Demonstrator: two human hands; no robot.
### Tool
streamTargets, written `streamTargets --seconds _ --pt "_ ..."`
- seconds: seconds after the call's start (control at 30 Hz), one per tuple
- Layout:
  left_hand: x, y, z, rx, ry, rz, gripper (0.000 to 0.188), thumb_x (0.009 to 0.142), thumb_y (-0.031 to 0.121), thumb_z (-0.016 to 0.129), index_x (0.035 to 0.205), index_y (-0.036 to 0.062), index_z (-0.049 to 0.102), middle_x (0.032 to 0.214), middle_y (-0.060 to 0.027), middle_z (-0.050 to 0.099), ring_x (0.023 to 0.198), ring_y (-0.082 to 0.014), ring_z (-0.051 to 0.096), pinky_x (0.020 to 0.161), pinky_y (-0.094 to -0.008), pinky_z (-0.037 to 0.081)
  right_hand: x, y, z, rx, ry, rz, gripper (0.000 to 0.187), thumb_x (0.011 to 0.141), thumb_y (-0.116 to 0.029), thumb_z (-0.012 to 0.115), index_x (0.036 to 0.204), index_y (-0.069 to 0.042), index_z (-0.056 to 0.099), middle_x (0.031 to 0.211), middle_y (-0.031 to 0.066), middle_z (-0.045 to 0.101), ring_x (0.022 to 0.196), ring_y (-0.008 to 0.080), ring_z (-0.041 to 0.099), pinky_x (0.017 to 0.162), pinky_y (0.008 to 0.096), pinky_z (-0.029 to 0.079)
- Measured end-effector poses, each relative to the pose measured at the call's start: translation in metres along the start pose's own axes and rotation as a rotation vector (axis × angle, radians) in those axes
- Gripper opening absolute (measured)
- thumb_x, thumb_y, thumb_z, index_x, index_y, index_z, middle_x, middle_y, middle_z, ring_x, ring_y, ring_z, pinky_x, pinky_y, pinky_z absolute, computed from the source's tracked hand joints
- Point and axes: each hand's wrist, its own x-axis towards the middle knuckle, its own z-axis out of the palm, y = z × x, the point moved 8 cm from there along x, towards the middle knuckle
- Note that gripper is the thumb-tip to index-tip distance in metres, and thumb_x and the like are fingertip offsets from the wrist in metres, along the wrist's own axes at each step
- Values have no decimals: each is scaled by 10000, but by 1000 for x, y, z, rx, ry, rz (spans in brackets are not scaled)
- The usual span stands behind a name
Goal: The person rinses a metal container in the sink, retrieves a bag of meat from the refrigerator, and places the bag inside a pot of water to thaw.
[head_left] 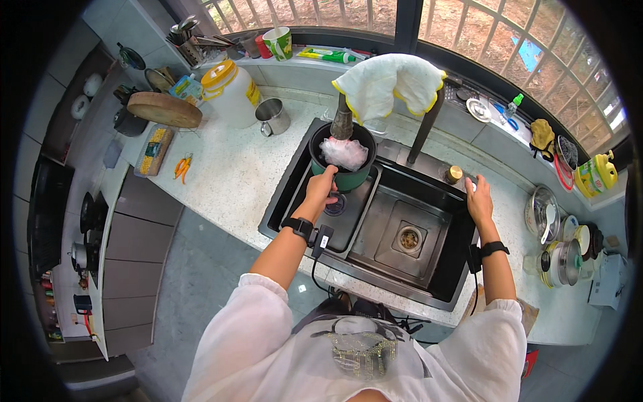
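A green pot (350,181) with a dark inside stands in the left basin of the black sink, beneath the faucet head (341,124). Inside it lies a pale, pinkish-white bundle (343,154) that looks like a crumpled translucent plastic bag. My left hand (323,192) is closed on the pot's near side; its grip partly hides what it holds there. At the sink's right back corner is my right hand (479,199), fingers bent around a small whitish thing that I cannot make out. A brass-coloured knob (454,174) stands just left of that hand.
The right basin (395,228) has a drain strainer (409,238). A white cloth (388,87) with yellow edging hangs over the faucet. Left on the counter are a metal mug (272,117), orange peppers (182,167) and a round wooden board (165,110). Bowls (542,214) stand at right.
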Motion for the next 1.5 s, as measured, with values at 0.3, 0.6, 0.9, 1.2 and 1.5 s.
streamTargets --seconds 0.3,0.6,0.9,1.2,1.5 --pt "12 5 4 1 -53 37 356 743 408 603 724 56 554 640 -24 490 572 -142 481 574 -381 516 -39 17 -30 23 -41 14 537 921 -480 371 1212 -34 442 1118 230 499 1014 389 519 853 431 417" --pt "18 11 -11 -18 25 77 361 722 396 590 677 38 558 634 -43 506 634 -172 518 543 -359 476 -53 24 -38 75 19 -32 545 920 -478 382 1192 -12 460 1114 240 512 1043 386 503 871 412 407" --pt "24 10 -12 -33 -22 68 357 730 421 590 685 69 546 637 -26 484 604 -152 498 539 -345 505 -59 29 -35 82 2 13 539 921 -477 383 1188 -16 463 1092 258 514 987 397 525 850 420 417" --pt "6 8 4 -50 -97 46 356 732 416 609 726 63 565 635 -23 492 615 -149 508 571 -367 527 -57 28 -40 79 13 -8 534 924 -465 391 1188 -7 463 1070 260 525 982 393 525 847 419 416" --pt "4 1 6 -70 -119 7 325 740 383 588 737 60 548 646 -27 478 659 -151 507 573 -384 497 -57 30 -37 120 -38 -19 508 923 -443 412 1142 10 484 1029 262 542 940 379 538 826 405 421"
